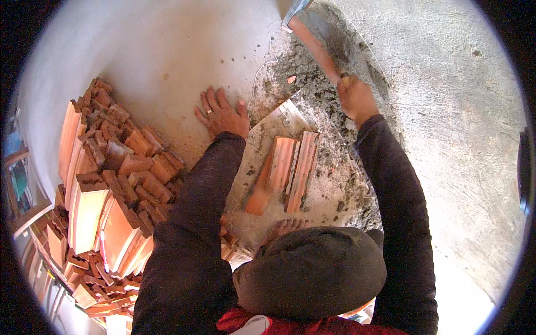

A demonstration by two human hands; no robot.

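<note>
My left hand [224, 114] lies flat, fingers spread, on the pale dusty surface, with a ring on one finger. My right hand [357, 99] is wrapped round the lower end of a reddish, slightly curved handle [317, 49]. A blue-grey metal head [296, 9] tops this tool, cut off by the upper rim, so its exact kind is unclear. Wet grey mortar [312, 70] with loose crumbs spreads beneath the handle. Between my forearms, ribbed terracotta block pieces [282, 164] lie on a pale, mortar-spotted board or slab [329, 184].
A big stack of broken terracotta blocks [120, 162] rises at the left. Rough grey plaster [446, 111] covers the right side. A thin pale string [255, 84] runs near my left hand. Bare toes [285, 226] show beside a dark-clothed knee [312, 273].
</note>
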